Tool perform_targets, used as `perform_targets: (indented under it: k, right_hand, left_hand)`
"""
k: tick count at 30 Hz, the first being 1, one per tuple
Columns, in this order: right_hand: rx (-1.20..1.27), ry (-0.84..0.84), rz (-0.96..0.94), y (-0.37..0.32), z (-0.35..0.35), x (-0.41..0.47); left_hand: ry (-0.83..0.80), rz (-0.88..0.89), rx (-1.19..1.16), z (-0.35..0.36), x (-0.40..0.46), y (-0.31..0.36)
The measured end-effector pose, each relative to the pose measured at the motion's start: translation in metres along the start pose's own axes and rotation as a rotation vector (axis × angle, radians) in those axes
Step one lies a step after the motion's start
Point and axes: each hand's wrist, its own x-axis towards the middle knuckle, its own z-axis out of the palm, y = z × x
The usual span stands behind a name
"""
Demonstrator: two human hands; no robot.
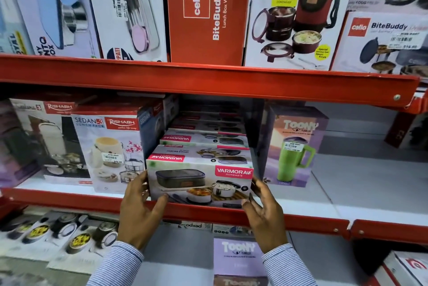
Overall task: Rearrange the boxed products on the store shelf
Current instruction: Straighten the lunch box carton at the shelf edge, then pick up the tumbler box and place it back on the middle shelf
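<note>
The lunch box carton point(200, 180) sits at the front lip of the middle shelf point(69, 197), its long axis running left to right, squarely between the two hands. The left hand point(139, 207) presses its left end, the right hand point(264, 209) its right end. Both sets of fingers are spread and half curled, clasping the carton's sides and lower front corners, with the stacked cartons point(203, 139) directly behind it.

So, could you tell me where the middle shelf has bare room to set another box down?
The widest free patch is the white shelf floor right of the Toony tumbler box. A narrow gap separates that box from the Varmora box held between the left hand and right hand. Leftward it is crowded: Rishabh Sedan box stands right beside the Varmora stack.
</note>
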Motion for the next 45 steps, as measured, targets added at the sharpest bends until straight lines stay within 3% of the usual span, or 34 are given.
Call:
perform_targets:
  k: [6,11,13,15,19,21,24,31,38,45]
  right_hand:
    - [-0.003,-0.009,-0.026,0.003,-0.009,-0.007]
    - [-0.054,0.242,-0.144,0.030,-0.054,-0.042]
    - [-0.138,0.333,-0.097,0.060,-0.074,-0.061]
    - [-0.243,0.296,0.038,0.098,-0.087,-0.074]
    - [-0.316,-0.095,0.347,0.154,-0.087,-0.092]
    - [-0.289,-0.260,0.436,0.167,-0.079,-0.100]
    - [-0.241,-0.363,0.493,0.170,-0.066,-0.104]
    - [-0.193,-0.256,0.372,0.128,-0.076,-0.117]
    - [-0.100,-0.103,0.058,0.032,-0.102,-0.105]
    - [-0.032,-0.009,-0.083,-0.011,-0.106,-0.101]
  left_hand:
    - [0.060,-0.012,-0.037,0.000,-0.004,-0.002]
    - [0.227,0.052,-0.034,0.003,-0.046,-0.022]
    - [0.084,-0.031,-0.069,0.022,-0.077,-0.047]
    - [-0.159,-0.159,-0.093,0.050,-0.107,-0.074]
    - [-0.576,-0.350,0.009,0.104,-0.141,-0.101]
    - [-0.669,-0.382,0.018,0.124,-0.146,-0.103]
    - [-0.709,-0.383,-0.044,0.142,-0.146,-0.097]
    - [-0.541,-0.208,-0.088,0.118,-0.161,-0.069]
    - [-0.363,0.056,-0.096,0.051,-0.140,0.008]
    - [-0.284,0.170,-0.137,0.032,-0.132,0.055]
